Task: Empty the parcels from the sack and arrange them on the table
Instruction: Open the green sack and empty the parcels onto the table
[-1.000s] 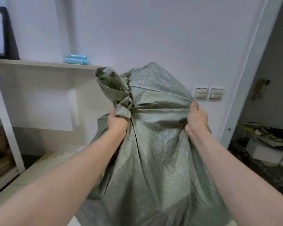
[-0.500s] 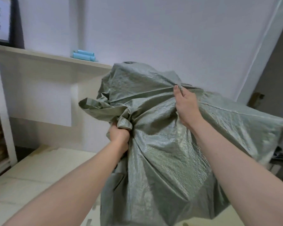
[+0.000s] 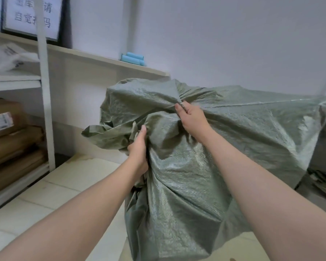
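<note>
Gripping a bunched wad of cloth, the left hand (image 3: 138, 147) is curling its fingers tight around a gathered part of the grey-green woven sack (image 3: 177, 200), with its thumb lying up along the fabric. Up and to the right of it, the right hand (image 3: 193, 119) is pinching a raised fold near the sack's top, fingers bent and knuckles facing the camera, so that creases are radiating out from the grip. The sack is bulging between and beyond both hands, billowing far out to the right of the right hand and hanging below both wrists over the pale counter (image 3: 51, 196); whether its lower end is touching the counter cannot be told, and the cloth is hiding whatever is inside. Beyond the left hand, blue rolls (image 3: 133, 58) are lying on a wall shelf (image 3: 94, 58), while brown cardboard boxes (image 3: 9, 132) are sitting stacked far to its left.
</note>
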Tool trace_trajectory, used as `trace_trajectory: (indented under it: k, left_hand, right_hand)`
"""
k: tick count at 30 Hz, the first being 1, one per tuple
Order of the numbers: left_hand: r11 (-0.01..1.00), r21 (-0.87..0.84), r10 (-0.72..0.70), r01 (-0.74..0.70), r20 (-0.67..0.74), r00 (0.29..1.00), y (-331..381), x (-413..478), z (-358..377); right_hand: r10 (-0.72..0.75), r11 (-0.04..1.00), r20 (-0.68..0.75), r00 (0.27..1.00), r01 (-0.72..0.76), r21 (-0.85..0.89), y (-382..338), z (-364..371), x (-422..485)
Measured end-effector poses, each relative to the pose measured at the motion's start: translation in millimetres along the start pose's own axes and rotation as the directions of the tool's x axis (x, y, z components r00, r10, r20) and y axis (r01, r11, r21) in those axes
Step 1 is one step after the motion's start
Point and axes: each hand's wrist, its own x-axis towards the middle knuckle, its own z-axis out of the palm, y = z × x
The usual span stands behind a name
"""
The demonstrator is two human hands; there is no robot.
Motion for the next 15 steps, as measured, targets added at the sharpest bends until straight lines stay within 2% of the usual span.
trace_trajectory:
  k: [2,5,7,10,12,13,15]
  left_hand:
    - [0.998,0.069,-0.005,0.008,-0.041,0.999,17,-41,-3]
    - [0.950,0.312,0.079,-0.021,-0.177,0.981,21,-61,-16]
    - [0.897,0.436,0.078,0.071,-0.314,0.946,16,-53,-29]
    - [0.872,0.454,0.032,0.184,-0.427,0.904,14,-33,-50]
    - [0.902,0.396,0.021,0.173,-0.440,0.898,16,-27,-66]
    - [0.913,0.379,0.027,0.153,-0.431,0.902,16,-23,-76]
    - [0.912,0.400,0.074,0.093,-0.383,0.921,15,-11,-93]
  right_hand:
    - [0.003,0.996,0.037,0.999,0.000,-0.089,-11,19,3]
    - [-0.015,0.993,0.104,0.995,0.027,-0.113,-27,49,6]
    - [-0.039,0.990,0.200,0.979,0.065,-0.126,-38,67,5]
    - [-0.185,0.953,0.290,0.939,0.243,-0.179,-47,86,2]
    - [-0.287,0.897,0.179,0.941,0.329,-0.294,-41,91,8]
    - [-0.303,0.871,0.095,0.948,0.316,-0.376,-37,89,13]
    - [-0.210,0.817,-0.011,0.978,0.169,-0.552,-27,82,20]
